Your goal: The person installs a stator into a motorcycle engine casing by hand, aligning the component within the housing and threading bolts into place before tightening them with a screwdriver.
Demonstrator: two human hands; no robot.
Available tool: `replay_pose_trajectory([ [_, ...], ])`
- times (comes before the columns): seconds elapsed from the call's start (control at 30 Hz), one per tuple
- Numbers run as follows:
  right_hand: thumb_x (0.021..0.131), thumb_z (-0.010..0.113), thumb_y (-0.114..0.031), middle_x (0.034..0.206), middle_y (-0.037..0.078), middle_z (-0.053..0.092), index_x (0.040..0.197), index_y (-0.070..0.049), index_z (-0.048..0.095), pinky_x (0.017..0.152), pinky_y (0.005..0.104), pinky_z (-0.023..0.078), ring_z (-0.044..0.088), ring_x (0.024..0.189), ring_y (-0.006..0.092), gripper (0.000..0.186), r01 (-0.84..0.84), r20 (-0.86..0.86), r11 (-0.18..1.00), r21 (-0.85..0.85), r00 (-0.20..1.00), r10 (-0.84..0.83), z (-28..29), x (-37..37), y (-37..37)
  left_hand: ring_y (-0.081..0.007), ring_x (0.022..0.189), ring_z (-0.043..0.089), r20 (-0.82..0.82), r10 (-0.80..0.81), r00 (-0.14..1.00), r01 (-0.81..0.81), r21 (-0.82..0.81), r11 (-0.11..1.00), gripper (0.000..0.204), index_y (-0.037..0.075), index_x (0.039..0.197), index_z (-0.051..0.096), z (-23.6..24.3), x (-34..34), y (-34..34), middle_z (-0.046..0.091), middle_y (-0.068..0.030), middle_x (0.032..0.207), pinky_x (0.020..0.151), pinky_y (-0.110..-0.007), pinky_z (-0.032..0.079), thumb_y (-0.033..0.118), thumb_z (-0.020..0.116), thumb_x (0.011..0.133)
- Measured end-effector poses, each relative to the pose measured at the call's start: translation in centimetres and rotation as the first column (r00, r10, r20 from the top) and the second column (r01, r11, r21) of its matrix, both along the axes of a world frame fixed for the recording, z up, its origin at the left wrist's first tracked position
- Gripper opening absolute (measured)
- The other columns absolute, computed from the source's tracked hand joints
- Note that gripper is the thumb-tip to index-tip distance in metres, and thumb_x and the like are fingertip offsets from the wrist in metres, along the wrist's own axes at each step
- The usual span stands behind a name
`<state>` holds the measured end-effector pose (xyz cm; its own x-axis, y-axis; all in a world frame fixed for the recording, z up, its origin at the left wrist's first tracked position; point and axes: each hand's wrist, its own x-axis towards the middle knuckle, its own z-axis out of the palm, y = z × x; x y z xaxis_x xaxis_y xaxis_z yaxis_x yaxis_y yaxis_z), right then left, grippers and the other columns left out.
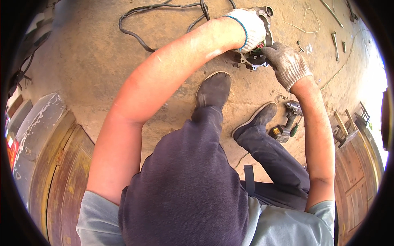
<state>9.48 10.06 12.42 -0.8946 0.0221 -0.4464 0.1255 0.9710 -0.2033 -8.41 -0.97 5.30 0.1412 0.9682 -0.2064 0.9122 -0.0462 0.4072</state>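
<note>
On the floor ahead of my feet sits a metal housing (251, 64) with a bolt-holed flange, a short round pipe stub (269, 11) and a dark inside showing bits of red and green. My left hand (251, 29), in a white knit glove with a blue cuff edge, lies over the housing's left side and grips it; most of its fingers are hidden. From the right, my right hand (287, 64) in a dirty grey glove reaches to the housing's opening. Its fingers are bent together there, and whatever lies between them is too small to name.
A cordless drill (288, 123) lies beside my right shoe (256, 118), with a green-handled tool (294, 130) against it. Black cable (137, 37) loops at the upper left. Spanners (335, 46) and a long rod (331, 13) lie to the right. Wooden furniture (65, 172) flanks both sides.
</note>
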Motion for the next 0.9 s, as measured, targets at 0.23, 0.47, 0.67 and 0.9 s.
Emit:
replay_pose_trajectory([
  [0.23, 0.097, 0.056, -0.004, 0.112, 0.022, 0.071, 0.120, -0.008, 0.073, 0.089, 0.0509, 0.059, 0.073, 0.103, 0.0400, 0.028, -0.169, 0.048, 0.985, 0.040, 0.985, 0.167, 0.2, -1.8, 1.3, -0.0350, 0.118, 0.071, 0.033, 0.028, 0.999, -0.025, -0.088, 0.996, 0.031, 0.012, 0.116, 0.083, 0.2, -1.0, -0.3, 0.075, -0.0126, 0.128, 0.102, -0.045, 0.058, 0.023, 0.072, 0.089],
  [0.47, 0.088, 0.062, 0.004, 0.109, 0.018, 0.070, 0.108, -0.009, 0.077, 0.087, 0.0484, 0.057, 0.070, 0.103, 0.0401, 0.028, -0.125, 0.120, 0.991, -0.047, 0.984, 0.130, 0.3, -1.2, 1.8, -0.0359, 0.126, 0.066, 0.018, 0.035, 0.999, -0.031, -0.191, 0.981, 0.044, 0.017, 0.130, 0.079, 1.2, -0.2, -0.5, 0.067, -0.0137, 0.141, 0.104, -0.047, 0.058, 0.025, 0.072, 0.088],
  [0.67, 0.092, 0.060, 0.001, 0.110, 0.020, 0.071, 0.118, -0.009, 0.074, 0.089, 0.0495, 0.058, 0.071, 0.103, 0.0415, 0.031, -0.075, 0.096, 0.996, -0.043, 0.992, 0.079, 0.4, -0.4, 1.8, -0.0353, 0.127, 0.066, 0.040, 0.047, 0.998, -0.038, -0.191, 0.981, 0.045, 0.020, 0.131, 0.079, 1.3, -0.5, -0.4, 0.066, -0.0124, 0.142, 0.105, -0.046, 0.058, 0.022, 0.072, 0.087],
  [0.9, 0.095, 0.056, -0.001, 0.108, 0.021, 0.075, 0.127, -0.010, 0.072, 0.091, 0.0511, 0.059, 0.073, 0.106, 0.0396, 0.036, -0.123, 0.121, 0.992, 0.032, 0.986, 0.118, 0.5, -1.5, 1.7, -0.0366, 0.118, 0.071, -0.008, 0.102, 0.995, -0.102, -0.216, 0.971, 0.043, 0.018, 0.124, 0.081, 1.6, 0.4, 0.4, 0.069, -0.0131, 0.137, 0.099, -0.046, 0.060, 0.026, 0.080, 0.082],
])
